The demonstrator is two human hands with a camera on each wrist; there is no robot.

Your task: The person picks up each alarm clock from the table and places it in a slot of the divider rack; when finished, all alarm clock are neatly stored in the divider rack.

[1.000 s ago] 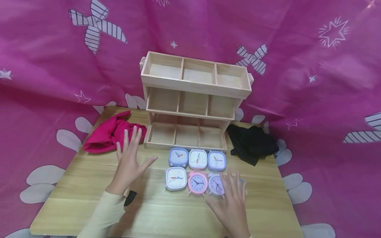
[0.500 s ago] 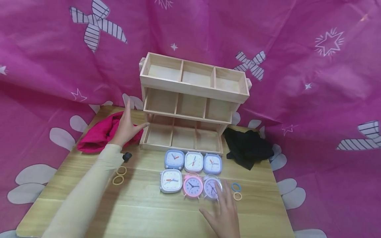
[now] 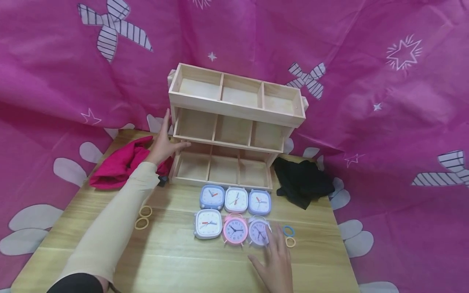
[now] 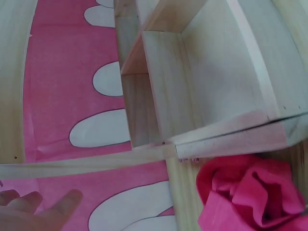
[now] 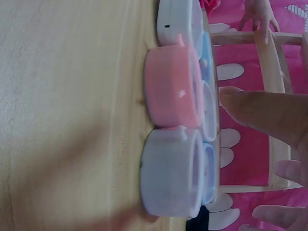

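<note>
My left hand (image 3: 162, 147) is at the left side of a three-tier wooden shelf (image 3: 237, 104), fingers straight and thumb stretched across its left upright. In the left wrist view, the fingertips (image 4: 67, 202) show beside the shelf's side strut (image 4: 86, 162). My right hand (image 3: 275, 260) hovers with spread fingers near the purple alarm clock (image 3: 258, 231), its fingertips overlapping that clock's right edge in the head view. Beside this clock stand a pink alarm clock (image 3: 235, 230) and a white square clock (image 3: 208, 224). Behind them is a row of two blue clocks (image 3: 212, 197) and a white one (image 3: 236, 199).
A crimson cloth (image 3: 121, 165) lies left of the shelf, a black cloth (image 3: 304, 181) to its right. Two tan rings (image 3: 141, 223) are by my left forearm. A blue ring (image 3: 288, 231) and a tan ring (image 3: 290, 242) lie right of the clocks. Pink curtain (image 3: 348, 61) hangs behind.
My left hand has moved forward from above the table by the crimson cloth to the shelf's left side, uncovering the tan rings. The right hand has shifted slightly left and down, staying near the purple clock.
</note>
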